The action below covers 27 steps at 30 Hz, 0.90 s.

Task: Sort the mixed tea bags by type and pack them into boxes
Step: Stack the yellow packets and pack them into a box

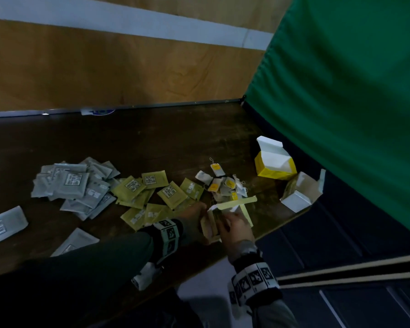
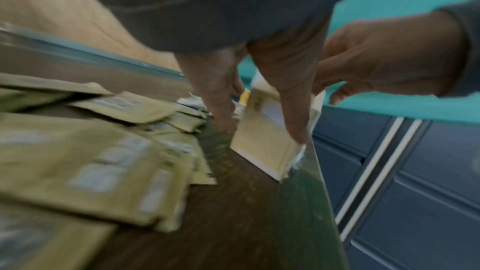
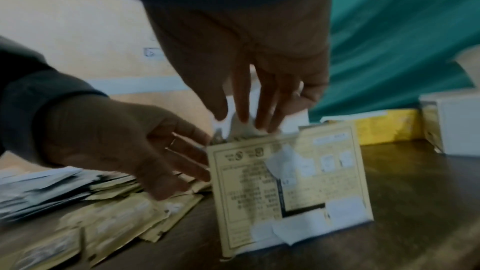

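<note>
Tan printed box (image 3: 291,182) stands upright, flaps open.

Both hands meet low — left hand (image 1: 194,216) fingers extended, right hand (image 1: 237,227) fingers seemingly straight, pointing down.

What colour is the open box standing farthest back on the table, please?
The open box is bright yellow outside with white inner flaps; the head view shows it best.

Box (image 1: 211,227) interior hidden by both hands (sachet (image 2: 78,167) print blurred)
</note>
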Motion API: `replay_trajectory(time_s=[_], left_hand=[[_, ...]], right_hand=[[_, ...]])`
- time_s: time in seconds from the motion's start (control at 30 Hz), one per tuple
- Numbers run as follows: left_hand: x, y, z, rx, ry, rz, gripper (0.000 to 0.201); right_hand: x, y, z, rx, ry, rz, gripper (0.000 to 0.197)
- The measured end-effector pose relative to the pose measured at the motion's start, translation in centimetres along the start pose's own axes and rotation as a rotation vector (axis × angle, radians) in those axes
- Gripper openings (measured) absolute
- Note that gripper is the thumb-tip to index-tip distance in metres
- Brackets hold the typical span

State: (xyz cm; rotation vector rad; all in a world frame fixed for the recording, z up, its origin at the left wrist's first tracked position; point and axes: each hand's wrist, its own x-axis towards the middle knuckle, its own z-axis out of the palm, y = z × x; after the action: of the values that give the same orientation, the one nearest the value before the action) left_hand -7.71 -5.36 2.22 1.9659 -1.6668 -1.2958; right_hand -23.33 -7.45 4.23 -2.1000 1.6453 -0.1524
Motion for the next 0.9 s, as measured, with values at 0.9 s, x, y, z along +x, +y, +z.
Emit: replay_trajectory(time_s=[0.9], left_hand=[[-4.9, -8.9, -5.5, 0.566, -0.207, -0.229, 0.111]], right_hand=[[4.7, -8.8, 8.6, -0.198, -0.413, 0.023, 0.067]])
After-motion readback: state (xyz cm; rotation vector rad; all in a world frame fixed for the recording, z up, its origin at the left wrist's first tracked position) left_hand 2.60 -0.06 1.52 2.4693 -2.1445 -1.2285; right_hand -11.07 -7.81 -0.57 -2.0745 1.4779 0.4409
